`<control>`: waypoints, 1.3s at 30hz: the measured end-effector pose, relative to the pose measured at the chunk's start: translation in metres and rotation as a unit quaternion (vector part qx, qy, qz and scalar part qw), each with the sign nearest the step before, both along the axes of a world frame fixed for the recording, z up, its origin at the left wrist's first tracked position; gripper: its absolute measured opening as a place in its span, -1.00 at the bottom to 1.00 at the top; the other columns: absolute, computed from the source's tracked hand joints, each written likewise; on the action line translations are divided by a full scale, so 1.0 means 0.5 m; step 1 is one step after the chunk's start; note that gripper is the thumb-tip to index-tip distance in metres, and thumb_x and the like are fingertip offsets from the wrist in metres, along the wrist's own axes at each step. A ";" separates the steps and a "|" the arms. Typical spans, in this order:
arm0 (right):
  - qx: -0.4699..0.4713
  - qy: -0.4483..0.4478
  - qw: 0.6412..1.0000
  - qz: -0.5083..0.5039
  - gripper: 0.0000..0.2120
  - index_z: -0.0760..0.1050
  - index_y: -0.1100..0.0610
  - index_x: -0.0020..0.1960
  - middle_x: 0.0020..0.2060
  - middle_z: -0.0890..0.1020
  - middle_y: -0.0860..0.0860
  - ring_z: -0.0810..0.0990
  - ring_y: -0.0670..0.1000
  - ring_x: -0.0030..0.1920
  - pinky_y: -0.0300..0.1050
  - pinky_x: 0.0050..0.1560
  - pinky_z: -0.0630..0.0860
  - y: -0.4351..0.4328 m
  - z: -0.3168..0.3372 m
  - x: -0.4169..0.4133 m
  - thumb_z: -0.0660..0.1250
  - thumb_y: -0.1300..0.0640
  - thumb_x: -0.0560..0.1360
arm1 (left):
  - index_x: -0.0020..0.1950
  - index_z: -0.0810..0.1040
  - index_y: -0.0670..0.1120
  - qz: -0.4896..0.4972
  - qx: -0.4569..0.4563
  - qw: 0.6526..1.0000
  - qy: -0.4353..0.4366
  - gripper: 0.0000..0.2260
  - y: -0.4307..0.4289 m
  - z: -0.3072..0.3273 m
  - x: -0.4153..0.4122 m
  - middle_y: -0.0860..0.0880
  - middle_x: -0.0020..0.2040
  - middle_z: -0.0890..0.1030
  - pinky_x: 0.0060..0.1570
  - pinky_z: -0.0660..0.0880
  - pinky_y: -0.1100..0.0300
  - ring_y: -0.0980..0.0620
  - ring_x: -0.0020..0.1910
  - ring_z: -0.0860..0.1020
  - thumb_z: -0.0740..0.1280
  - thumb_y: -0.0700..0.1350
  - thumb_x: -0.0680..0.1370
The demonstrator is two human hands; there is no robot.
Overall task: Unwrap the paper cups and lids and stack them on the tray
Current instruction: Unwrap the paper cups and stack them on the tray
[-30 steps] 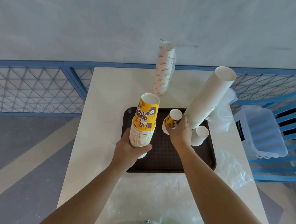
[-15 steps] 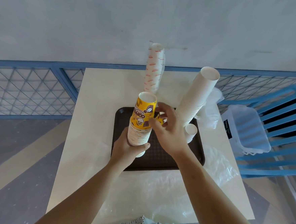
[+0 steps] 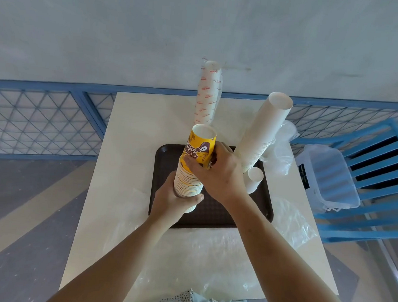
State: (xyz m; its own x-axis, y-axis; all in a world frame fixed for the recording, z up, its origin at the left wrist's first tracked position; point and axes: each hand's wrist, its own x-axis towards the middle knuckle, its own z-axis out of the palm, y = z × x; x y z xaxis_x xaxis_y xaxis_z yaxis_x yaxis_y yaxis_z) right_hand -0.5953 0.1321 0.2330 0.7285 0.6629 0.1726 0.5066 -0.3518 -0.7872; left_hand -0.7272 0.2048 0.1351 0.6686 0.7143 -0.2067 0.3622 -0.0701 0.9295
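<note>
Both hands are on one stack of yellow cups (image 3: pixel 193 167), held above the left part of the brown tray (image 3: pixel 257 211). Left hand (image 3: pixel 171 197) is wrapped round the bottom of the stack, thumb across the front, fingers closed tight on it. Right hand (image 3: pixel 215 173) is closed round the upper part, just under the top cup w/ the printed design; it looks like a small yellow piece, maybe another cup, is tucked behind its fingers, but that's mostly hidden, can't tell.

Key relation: the stack's long axis runs nearly upright, tilted a bit toward the far side, open mouth at the top. Its base sits inside the left hand, apparently just off the tray surface, though contact is hidden by the hand. So the coming move is prob. straight down along that axis, left hand guiding the base, right hand steadying the top so it doesn't lean.

Other stuff: a tall stack of white cups (image 3: pixel 262 134) leans from the tray's right far corner, up and to the right; a single white cup (image 3: pixel 253 178) stands beside its foot on the tray. A wrapped sleeve of cups (image 3: pixel 208 92) stands at the far edge of the table (image 3: pixel 127 146), still in plastic. Loose clear plastic wrap (image 3: pixel 197 257) lies on the near side of the table. A clear plastic tub (image 3: pixel 328 178) sits on the blue chair (image 3: pixel 381 159) to the right.

Risk, imo: the white stack leans close by, so a sideways bump could tip it.
</note>
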 end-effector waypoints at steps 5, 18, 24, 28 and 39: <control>0.017 -0.017 1.000 -0.010 -0.55 0.58 0.08 0.12 -0.02 0.68 -0.08 0.64 -0.06 -0.02 -0.04 0.01 0.66 -0.001 0.017 -0.005 0.53 -0.22 0.43 | 0.33 0.50 0.16 0.006 0.002 1.000 -0.002 -0.38 0.000 0.003 -0.001 0.16 0.13 0.68 0.14 0.64 0.08 0.12 0.11 0.66 0.67 0.06 0.34; 0.063 -0.001 0.997 -0.051 -0.51 0.60 0.07 0.10 -0.05 0.68 -0.12 0.65 -0.16 -0.08 -0.19 -0.09 0.65 0.000 0.042 0.005 0.44 -0.31 0.42 | 0.33 0.52 0.16 0.006 0.005 1.000 -0.004 -0.38 -0.002 -0.001 -0.010 0.17 0.11 0.68 0.06 0.62 0.18 0.18 0.09 0.65 0.68 0.04 0.34; 0.118 0.083 0.986 -0.087 -0.74 0.61 0.08 0.04 -0.13 0.72 -0.12 0.69 -0.20 -0.11 -0.38 -0.19 0.57 -0.005 0.074 0.027 0.53 -0.07 0.50 | 0.32 0.53 0.14 -0.001 0.010 1.000 -0.005 -0.41 -0.003 -0.007 -0.013 0.16 0.10 0.69 0.10 0.65 0.08 0.11 0.08 0.67 0.68 0.02 0.35; 0.161 0.146 0.968 -0.128 -0.76 0.63 0.10 0.03 -0.14 0.74 -0.12 0.71 -0.19 -0.09 -0.32 -0.14 0.58 -0.008 0.077 0.050 0.50 -0.06 0.54 | 0.31 0.53 0.17 -0.004 0.015 1.000 -0.002 -0.41 -0.001 -0.008 -0.011 0.18 0.09 0.68 0.08 0.66 0.10 0.15 0.07 0.66 0.68 0.04 0.35; 0.156 0.204 0.937 -0.237 -0.75 0.65 0.00 0.05 -0.09 0.74 -0.15 0.71 -0.20 -0.05 -0.15 0.03 0.66 -0.029 0.021 0.118 0.49 -0.15 0.53 | 0.34 0.51 0.16 -0.004 0.004 1.000 0.000 -0.39 0.008 -0.011 -0.006 0.17 0.13 0.67 0.07 0.60 0.21 0.17 0.10 0.64 0.67 0.02 0.36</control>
State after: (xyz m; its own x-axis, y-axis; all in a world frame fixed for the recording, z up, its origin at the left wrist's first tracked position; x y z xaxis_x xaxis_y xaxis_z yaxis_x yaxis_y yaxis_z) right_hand -0.5361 0.1174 0.2434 0.9759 0.2114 -0.0532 -0.0145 -0.1805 -0.9835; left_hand -0.7304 0.2089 0.1298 0.6740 0.7108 -0.2010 0.3625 -0.0811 0.9285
